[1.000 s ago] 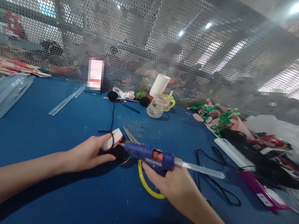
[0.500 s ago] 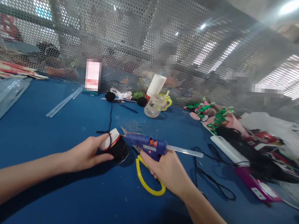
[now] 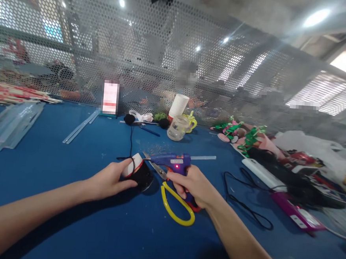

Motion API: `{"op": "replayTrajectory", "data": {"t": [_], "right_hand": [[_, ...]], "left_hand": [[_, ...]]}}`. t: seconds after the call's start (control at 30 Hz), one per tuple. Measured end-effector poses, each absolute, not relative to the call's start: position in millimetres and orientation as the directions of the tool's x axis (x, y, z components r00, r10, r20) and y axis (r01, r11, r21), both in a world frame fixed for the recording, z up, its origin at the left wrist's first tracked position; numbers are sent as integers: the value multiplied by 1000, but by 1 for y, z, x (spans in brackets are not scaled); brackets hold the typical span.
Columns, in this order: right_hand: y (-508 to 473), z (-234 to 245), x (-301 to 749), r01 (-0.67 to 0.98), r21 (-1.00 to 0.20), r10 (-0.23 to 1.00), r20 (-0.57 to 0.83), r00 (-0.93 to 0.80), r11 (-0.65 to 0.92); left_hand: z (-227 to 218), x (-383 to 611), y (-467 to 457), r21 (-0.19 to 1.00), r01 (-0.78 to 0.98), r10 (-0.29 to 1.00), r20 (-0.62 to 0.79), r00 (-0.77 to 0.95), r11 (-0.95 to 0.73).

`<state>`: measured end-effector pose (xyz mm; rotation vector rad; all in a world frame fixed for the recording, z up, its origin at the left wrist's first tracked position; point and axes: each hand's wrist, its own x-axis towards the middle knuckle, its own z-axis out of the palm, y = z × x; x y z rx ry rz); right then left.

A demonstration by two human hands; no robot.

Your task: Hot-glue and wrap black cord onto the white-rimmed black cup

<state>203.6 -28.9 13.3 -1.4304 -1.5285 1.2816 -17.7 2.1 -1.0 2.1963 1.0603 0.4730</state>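
Observation:
My left hand [image 3: 114, 180] grips a paper cup [image 3: 133, 164], white with a red edge, lying on its side. Black yarn [image 3: 142, 177] covers its lower part, and a strand runs back to a black yarn ball [image 3: 129, 119]. In my right hand [image 3: 194, 184] is a blue hot glue gun [image 3: 169, 159], its red light lit and a clear glue stick [image 3: 203, 157] out of its back. The nozzle is at the cup's red edge; whether it touches, I cannot tell. Yellow-handled scissors [image 3: 178, 218] lie open on the table under the gun, partly hidden by my right hand.
On the blue table [image 3: 80, 229] stand a clear plastic jar [image 3: 177, 129] and a stack of white cups [image 3: 180, 104]. Loose glue sticks [image 3: 16, 124] lie left, a lit phone [image 3: 110, 97] behind. Right are a purple-white power strip [image 3: 297, 213], a black cord [image 3: 247, 209] and green-pink craft flowers [image 3: 251, 139].
The glue gun has swung more level and turned, with less of its glue stick showing behind. My left hand still holds the cup. The whole view has shifted slightly.

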Motion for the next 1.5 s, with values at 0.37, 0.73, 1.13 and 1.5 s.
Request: {"op": "replayTrajectory", "data": {"t": [0.37, 0.73, 1.13, 1.5], "right_hand": [[-11, 21, 217, 253, -961, 992, -124, -27, -113], [31, -14, 237, 725, -637, 953, -57, 297, -264], [-1, 39, 153, 682, -447, 798, 482, -361, 579], [12, 46, 122, 689, -580, 889, 152, -433, 434]], "left_hand": [[-4, -21, 3, 656, 559, 806, 132, 576, -507], [-3, -18, 1, 611, 586, 803, 146, 578, -532], [-4, -18, -1, 610, 542, 771, 189, 609, -578], [-4, -17, -4, 458, 561, 700, 225, 678, -690]]}}
